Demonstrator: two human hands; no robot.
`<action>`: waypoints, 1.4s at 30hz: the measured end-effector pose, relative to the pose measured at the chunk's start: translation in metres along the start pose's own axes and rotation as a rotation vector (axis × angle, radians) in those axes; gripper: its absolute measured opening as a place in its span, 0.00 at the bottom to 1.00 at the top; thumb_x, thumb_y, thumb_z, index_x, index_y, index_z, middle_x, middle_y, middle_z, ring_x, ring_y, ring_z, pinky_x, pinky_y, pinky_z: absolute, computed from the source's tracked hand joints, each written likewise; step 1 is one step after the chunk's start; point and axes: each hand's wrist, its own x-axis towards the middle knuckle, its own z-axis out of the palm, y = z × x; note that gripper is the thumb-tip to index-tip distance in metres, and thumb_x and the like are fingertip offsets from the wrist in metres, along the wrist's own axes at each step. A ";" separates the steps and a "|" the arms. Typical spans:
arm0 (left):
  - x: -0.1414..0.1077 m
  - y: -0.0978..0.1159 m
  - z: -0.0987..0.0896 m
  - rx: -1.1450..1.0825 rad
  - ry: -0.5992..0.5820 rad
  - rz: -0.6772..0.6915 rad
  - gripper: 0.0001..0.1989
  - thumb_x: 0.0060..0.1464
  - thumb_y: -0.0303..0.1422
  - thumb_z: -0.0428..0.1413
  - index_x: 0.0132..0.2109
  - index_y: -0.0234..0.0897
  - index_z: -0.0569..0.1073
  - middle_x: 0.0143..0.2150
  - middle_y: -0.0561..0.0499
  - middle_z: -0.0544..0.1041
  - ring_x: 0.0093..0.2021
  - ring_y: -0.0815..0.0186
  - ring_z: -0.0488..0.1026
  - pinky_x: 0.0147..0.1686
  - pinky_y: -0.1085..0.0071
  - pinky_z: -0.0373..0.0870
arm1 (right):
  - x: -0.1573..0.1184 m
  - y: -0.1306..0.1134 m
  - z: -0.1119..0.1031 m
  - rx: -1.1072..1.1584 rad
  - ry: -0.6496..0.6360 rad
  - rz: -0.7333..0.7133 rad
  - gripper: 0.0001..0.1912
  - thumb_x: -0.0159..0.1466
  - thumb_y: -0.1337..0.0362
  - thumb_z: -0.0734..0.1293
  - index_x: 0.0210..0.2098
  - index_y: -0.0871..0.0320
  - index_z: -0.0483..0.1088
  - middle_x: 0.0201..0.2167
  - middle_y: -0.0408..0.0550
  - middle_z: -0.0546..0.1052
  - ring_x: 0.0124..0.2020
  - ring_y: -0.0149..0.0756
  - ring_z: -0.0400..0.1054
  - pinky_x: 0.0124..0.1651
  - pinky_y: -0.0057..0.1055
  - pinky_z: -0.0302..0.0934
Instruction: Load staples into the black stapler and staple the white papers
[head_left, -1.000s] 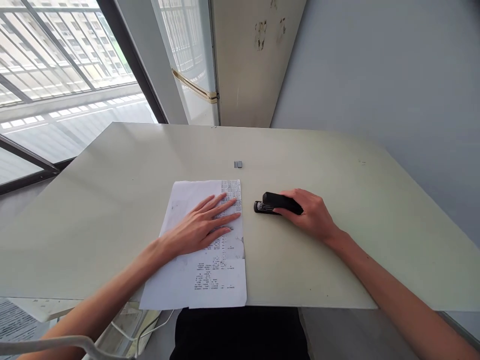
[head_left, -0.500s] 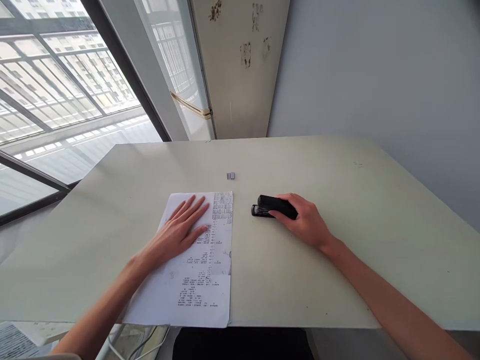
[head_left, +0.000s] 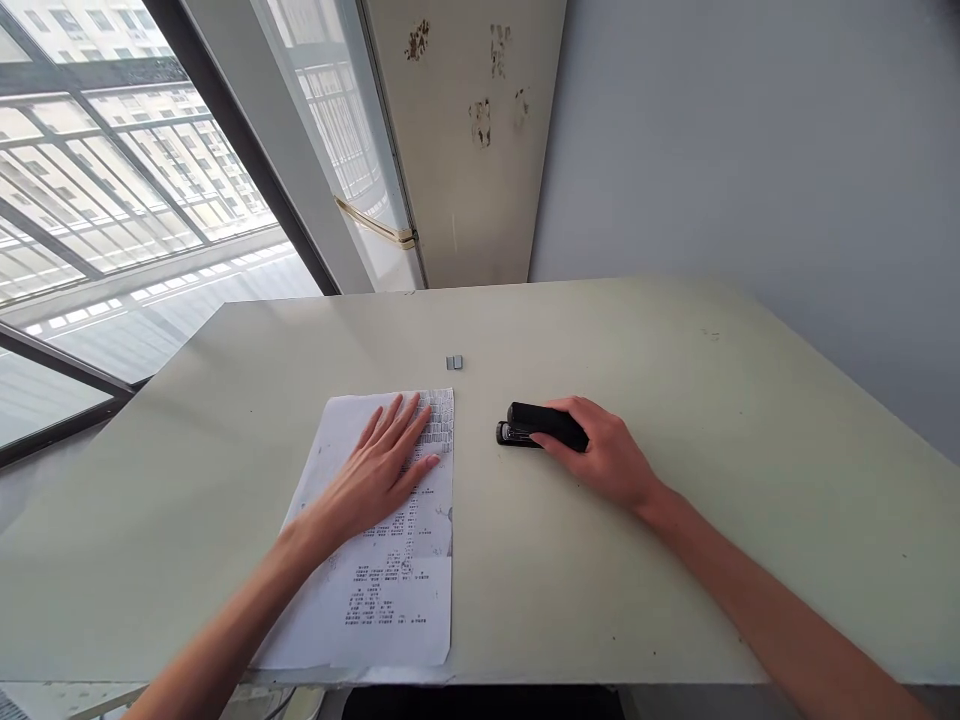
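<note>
My left hand lies flat with fingers spread on the upper part of a printed sheet of paper. Whether more sheets lie beneath it I cannot tell. To the right of the paper, my right hand is wrapped round a black stapler, thumb on the near side. The stapler rests on the table, its front end pointing left towards the paper, with a gap between the two. Beyond the paper's far edge sit two small grey blocks of staples, side by side.
All this is on a pale table. A window with railings outside is at the left. Behind the table stands a cream-coloured cabinet-like panel with brown marks, and a grey wall is on the right.
My left hand has slid a little to the right across the paper, staying flat. The right hand keeps its hold on the stapler. The whole view has shifted slightly.
</note>
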 end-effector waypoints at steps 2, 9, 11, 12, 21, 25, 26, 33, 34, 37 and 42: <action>0.001 0.000 0.007 0.025 0.002 -0.014 0.35 0.76 0.51 0.41 0.80 0.44 0.42 0.81 0.47 0.42 0.80 0.50 0.36 0.77 0.43 0.40 | 0.000 0.000 0.000 0.005 -0.003 -0.005 0.16 0.72 0.48 0.66 0.51 0.51 0.71 0.44 0.49 0.81 0.43 0.43 0.76 0.45 0.40 0.71; 0.001 -0.001 0.013 0.056 0.006 -0.052 0.34 0.76 0.50 0.40 0.80 0.48 0.41 0.82 0.52 0.40 0.81 0.53 0.36 0.78 0.47 0.39 | 0.001 0.002 0.001 0.013 0.017 -0.025 0.15 0.72 0.49 0.67 0.50 0.51 0.71 0.43 0.50 0.81 0.41 0.45 0.76 0.43 0.41 0.71; 0.000 -0.001 0.012 0.052 0.010 -0.053 0.34 0.76 0.50 0.40 0.80 0.48 0.42 0.82 0.53 0.40 0.81 0.53 0.36 0.78 0.47 0.39 | 0.001 0.002 0.001 0.009 0.018 -0.025 0.14 0.72 0.49 0.67 0.50 0.50 0.71 0.43 0.49 0.81 0.41 0.45 0.76 0.43 0.41 0.71; 0.000 0.000 0.012 0.050 0.012 -0.053 0.34 0.76 0.51 0.40 0.80 0.48 0.42 0.82 0.53 0.40 0.81 0.53 0.36 0.78 0.47 0.39 | 0.000 0.002 0.001 0.008 0.017 -0.026 0.14 0.72 0.49 0.67 0.50 0.50 0.71 0.43 0.49 0.81 0.41 0.45 0.76 0.43 0.41 0.71; -0.002 0.001 -0.001 -0.022 0.007 -0.058 0.35 0.76 0.50 0.41 0.80 0.47 0.42 0.82 0.50 0.41 0.80 0.50 0.37 0.77 0.45 0.42 | -0.001 0.003 0.002 0.020 0.003 0.000 0.15 0.71 0.49 0.68 0.50 0.50 0.71 0.44 0.48 0.81 0.42 0.44 0.75 0.43 0.40 0.70; -0.034 0.002 -0.023 -0.032 0.058 -0.055 0.37 0.74 0.51 0.45 0.80 0.51 0.40 0.82 0.52 0.42 0.80 0.48 0.39 0.76 0.42 0.48 | -0.001 0.002 0.001 0.013 0.000 -0.001 0.15 0.72 0.48 0.67 0.50 0.50 0.71 0.44 0.49 0.81 0.42 0.45 0.76 0.44 0.40 0.71; -0.047 0.004 -0.028 -0.029 0.050 -0.020 0.37 0.74 0.51 0.46 0.80 0.53 0.41 0.81 0.53 0.44 0.80 0.47 0.41 0.75 0.41 0.50 | -0.001 0.002 0.000 0.014 0.002 -0.002 0.15 0.72 0.48 0.66 0.50 0.50 0.72 0.44 0.49 0.81 0.42 0.45 0.76 0.44 0.40 0.71; -0.140 0.022 -0.023 0.136 -0.029 0.127 0.59 0.56 0.66 0.57 0.80 0.40 0.43 0.80 0.39 0.46 0.78 0.36 0.47 0.71 0.39 0.58 | -0.001 0.001 0.000 0.018 0.000 -0.009 0.14 0.72 0.49 0.67 0.50 0.50 0.72 0.44 0.48 0.81 0.43 0.45 0.76 0.44 0.40 0.71; -0.149 0.024 -0.020 0.170 -0.015 0.122 0.60 0.55 0.66 0.58 0.80 0.39 0.45 0.80 0.38 0.47 0.77 0.35 0.48 0.70 0.39 0.60 | -0.001 0.001 0.000 0.018 0.001 -0.009 0.14 0.72 0.49 0.67 0.50 0.50 0.72 0.44 0.48 0.81 0.43 0.45 0.76 0.44 0.40 0.71; -0.171 0.025 -0.017 0.240 0.002 0.119 0.53 0.59 0.61 0.59 0.80 0.40 0.48 0.79 0.39 0.50 0.77 0.36 0.51 0.68 0.41 0.65 | -0.001 0.001 0.000 0.025 0.005 -0.012 0.14 0.72 0.49 0.67 0.50 0.50 0.71 0.44 0.48 0.81 0.42 0.45 0.76 0.43 0.40 0.71; -0.198 0.016 -0.026 0.151 -0.037 0.147 0.35 0.71 0.45 0.50 0.79 0.49 0.52 0.77 0.51 0.59 0.76 0.48 0.57 0.68 0.53 0.67 | -0.002 -0.002 -0.001 0.041 -0.020 -0.038 0.12 0.72 0.51 0.67 0.49 0.50 0.72 0.42 0.48 0.81 0.41 0.44 0.76 0.44 0.40 0.71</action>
